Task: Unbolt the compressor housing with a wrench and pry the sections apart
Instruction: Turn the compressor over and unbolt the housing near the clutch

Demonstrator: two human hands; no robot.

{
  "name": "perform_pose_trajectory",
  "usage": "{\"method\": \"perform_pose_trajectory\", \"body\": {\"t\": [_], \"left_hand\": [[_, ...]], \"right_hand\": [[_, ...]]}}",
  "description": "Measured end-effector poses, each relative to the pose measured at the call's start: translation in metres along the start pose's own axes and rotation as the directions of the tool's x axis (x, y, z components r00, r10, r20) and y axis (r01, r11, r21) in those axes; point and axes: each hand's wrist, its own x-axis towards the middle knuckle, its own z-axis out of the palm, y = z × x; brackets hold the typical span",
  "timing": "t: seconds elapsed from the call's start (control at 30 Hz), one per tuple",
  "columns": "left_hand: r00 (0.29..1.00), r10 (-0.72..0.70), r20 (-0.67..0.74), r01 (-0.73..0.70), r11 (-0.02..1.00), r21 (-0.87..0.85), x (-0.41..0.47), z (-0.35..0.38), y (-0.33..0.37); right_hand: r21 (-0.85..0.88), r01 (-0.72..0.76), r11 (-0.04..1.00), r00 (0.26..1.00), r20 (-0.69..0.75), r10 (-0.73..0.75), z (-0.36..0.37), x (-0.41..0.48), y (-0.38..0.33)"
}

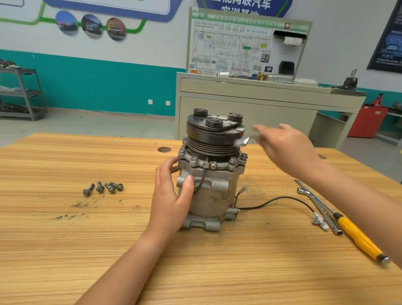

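Note:
A grey metal compressor (213, 198) stands upright on the wooden table (55, 250), its black pulley (213, 135) on top. Bolts still sit in the flange ring below the pulley. My left hand (171, 197) grips the housing's left side, thumb on the front. My right hand (284, 148) hovers blurred to the right of the pulley and pinches a small silver wrench (242, 141), whose head points toward the pulley. Several removed bolts (103, 187) lie on the table left of the compressor.
A black wire (278, 199) with a white plug runs right from the compressor base. A yellow-handled screwdriver (356, 237) and a silver socket wrench (319, 207) lie at the right. A beige cabinet (265, 102) with a wiring board stands behind the table.

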Motion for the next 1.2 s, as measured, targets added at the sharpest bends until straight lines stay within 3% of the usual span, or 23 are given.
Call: {"method": "perform_pose_trajectory", "body": {"t": [0.07,0.13,0.2,0.27,0.37,0.43,0.53,0.67,0.87,1.03,1.2], "left_hand": [[1.0,-0.002,-0.004,0.002,1.0,-0.006,0.0,0.001,0.0],[1.0,0.002,-0.016,-0.003,1.0,-0.006,0.0,0.002,0.0],[1.0,0.005,-0.018,-0.005,1.0,-0.001,0.0,0.002,0.0],[1.0,0.013,-0.017,-0.013,1.0,0.002,0.0,0.002,0.0],[1.0,0.011,-0.021,-0.011,1.0,0.004,0.001,0.001,0.001],[1.0,0.018,-0.025,-0.018,1.0,0.004,0.001,0.001,0.001],[0.999,0.026,-0.021,-0.026,1.0,0.006,0.001,0.001,0.001],[0.999,0.027,-0.022,-0.026,1.0,0.01,0.001,0.001,0.0],[0.999,0.026,-0.029,-0.026,1.0,0.001,0.001,0.001,0.001],[1.0,0.002,-0.028,-0.003,1.0,-0.007,0.001,0.001,0.0],[1.0,0.001,-0.025,-0.001,1.0,-0.011,0.002,0.0,-0.001]], "right_hand": [[0.378,-0.117,0.918,0.952,-0.221,0.212,-0.023,-0.014,-0.003],[0.502,-0.114,0.857,0.917,-0.278,0.285,-0.047,-0.031,-0.009],[0.363,-0.093,0.927,0.955,-0.23,0.186,-0.068,-0.046,-0.018],[0.141,-0.096,0.985,0.995,-0.006,0.098,-0.084,-0.056,-0.029],[-0.22,-0.108,0.969,0.943,0.285,0.17,-0.086,-0.065,-0.043],[-0.224,-0.121,0.967,0.945,0.272,0.181,-0.086,-0.066,-0.051],[-0.403,-0.072,0.912,0.929,0.305,0.209,-0.081,-0.06,-0.056],[-0.44,0.012,0.898,0.885,0.423,0.195,-0.088,-0.058,-0.062],[-0.359,0.218,0.907,0.797,0.602,0.047,-0.093,-0.059,-0.1],[-0.454,0.233,0.86,0.853,0.519,0.042,-0.086,-0.054,-0.071],[-0.479,0.128,0.869,0.923,0.377,0.072,-0.057,-0.037,-0.022]]}}
